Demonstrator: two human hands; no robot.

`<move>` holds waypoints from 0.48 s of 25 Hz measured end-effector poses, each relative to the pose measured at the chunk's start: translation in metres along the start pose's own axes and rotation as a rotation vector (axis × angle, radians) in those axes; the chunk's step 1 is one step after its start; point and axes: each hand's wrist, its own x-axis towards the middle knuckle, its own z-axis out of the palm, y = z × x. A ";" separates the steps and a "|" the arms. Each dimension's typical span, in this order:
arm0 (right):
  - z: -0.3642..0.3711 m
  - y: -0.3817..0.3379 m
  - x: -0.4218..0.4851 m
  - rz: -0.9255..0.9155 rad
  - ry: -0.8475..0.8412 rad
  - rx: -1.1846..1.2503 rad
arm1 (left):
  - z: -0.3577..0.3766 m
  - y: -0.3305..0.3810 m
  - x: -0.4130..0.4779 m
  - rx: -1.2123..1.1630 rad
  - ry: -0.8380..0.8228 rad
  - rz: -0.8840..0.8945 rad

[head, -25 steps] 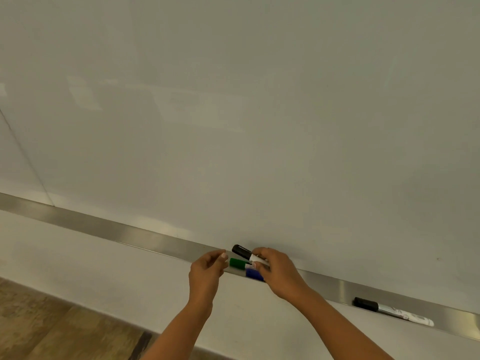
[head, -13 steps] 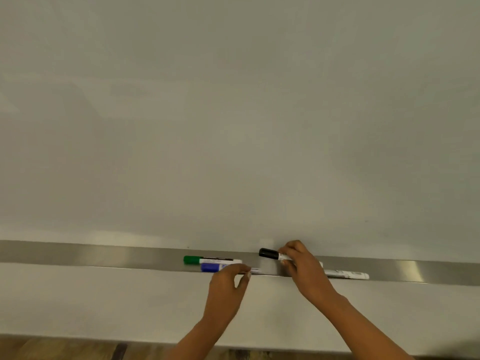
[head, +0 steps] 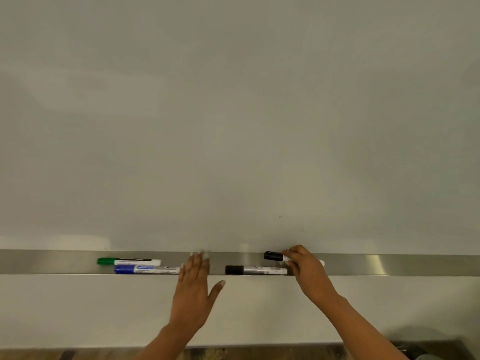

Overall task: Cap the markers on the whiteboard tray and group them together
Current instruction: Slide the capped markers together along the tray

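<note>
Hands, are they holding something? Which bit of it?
The right hand pinches a black-capped marker by its white barrel, just behind the cap. The left hand holds nothing; its fingers lie straight across the tray.

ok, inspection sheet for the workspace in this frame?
Surface: metal tray below a blank whiteboard.
Job's things: green marker and blue marker side by side, capped; lying black marker apart to their right, capped; held black marker, cap on.
Clutter: nothing seen.
Grippers: left hand flat, fingers straight, over the tray by the blue marker's end; right hand pinches the held black marker.
Cables: nothing seen.
Surroundings: wood floor; dark object bottom right, unclear.
</note>
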 end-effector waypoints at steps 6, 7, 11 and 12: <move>-0.021 0.054 -0.008 -0.048 -0.052 0.010 | 0.004 0.017 0.002 0.058 0.021 -0.171; -0.026 0.062 -0.010 -0.066 -0.065 0.019 | 0.005 0.021 0.002 0.060 0.025 -0.188; -0.035 0.079 -0.015 -0.134 -0.112 0.032 | 0.012 0.038 0.002 0.053 0.023 -0.261; -0.037 0.082 -0.016 -0.151 -0.122 0.033 | 0.014 0.044 0.003 0.054 0.023 -0.278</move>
